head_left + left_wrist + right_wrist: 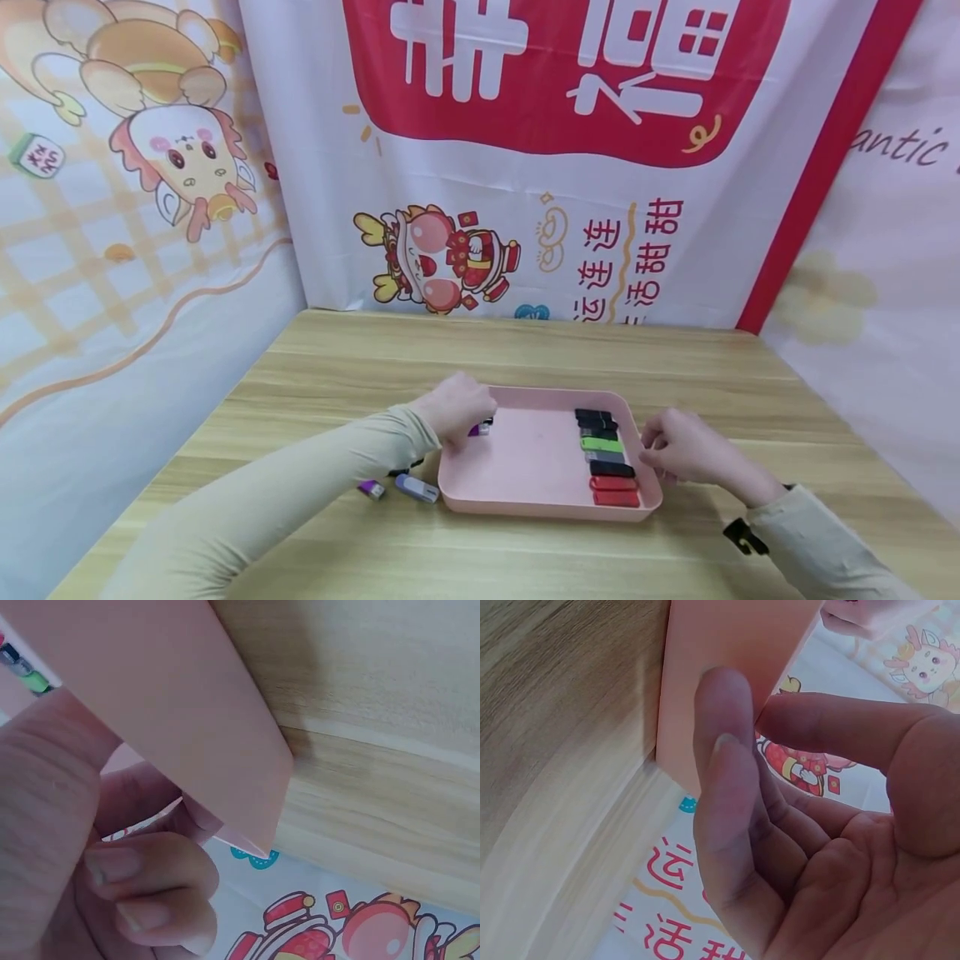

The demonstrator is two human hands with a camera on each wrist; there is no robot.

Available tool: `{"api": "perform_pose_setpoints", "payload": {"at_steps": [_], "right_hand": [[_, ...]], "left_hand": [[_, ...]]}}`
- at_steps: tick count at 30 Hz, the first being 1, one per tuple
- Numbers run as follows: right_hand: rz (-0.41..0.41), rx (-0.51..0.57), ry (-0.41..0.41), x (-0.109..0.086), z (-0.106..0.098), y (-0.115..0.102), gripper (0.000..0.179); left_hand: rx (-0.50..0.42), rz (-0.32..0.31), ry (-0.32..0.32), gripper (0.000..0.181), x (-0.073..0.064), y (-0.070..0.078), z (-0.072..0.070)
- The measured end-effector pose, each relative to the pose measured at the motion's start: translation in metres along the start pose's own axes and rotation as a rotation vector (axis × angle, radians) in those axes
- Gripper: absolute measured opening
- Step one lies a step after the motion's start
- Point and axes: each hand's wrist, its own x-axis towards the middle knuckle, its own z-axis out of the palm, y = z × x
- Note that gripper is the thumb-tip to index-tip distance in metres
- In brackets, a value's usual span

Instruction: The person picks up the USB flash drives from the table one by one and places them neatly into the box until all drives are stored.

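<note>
A shallow pink tray (536, 508) stands on the wooden table. My left hand (459, 408) reaches over its left wall, fingers curled, at a purple USB flash drive (476, 431) whose metal end sticks out from the fingertips. A dark piece with a silver end shows just above it. In the left wrist view the tray wall (180, 705) hides the fingertips. My right hand (678, 446) pinches the tray's right wall (705, 645), thumb at the rim and fingers along the outside. Inside, along the right, lies a column of black, grey, green (602, 444) and red USB flash drives (615, 498).
Left of the tray, a purple drive (371, 488) and a light purple-grey one (417, 488) lie on the table (360, 550), with a dark one partly under the left forearm. Printed cloths (450, 183) hang behind and at both sides. A black strap tab (746, 537) dangles from the right sleeve.
</note>
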Motion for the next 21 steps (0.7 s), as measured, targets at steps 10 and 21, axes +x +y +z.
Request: {"api": "perform_pose_setpoints", "payload": {"at_steps": [10,21], "right_hand": [[-0.03,0.05,0.013,-0.003,0.003,0.004,0.004],[-0.049,0.095,0.032,-0.007,0.002,0.009,0.006]], "left_hand": [[-0.27,-0.128,0.042,0.026,-0.029,-0.025,-0.014],[-0.632,-0.16,0.036,0.017,-0.101,-0.064,-0.008]]}}
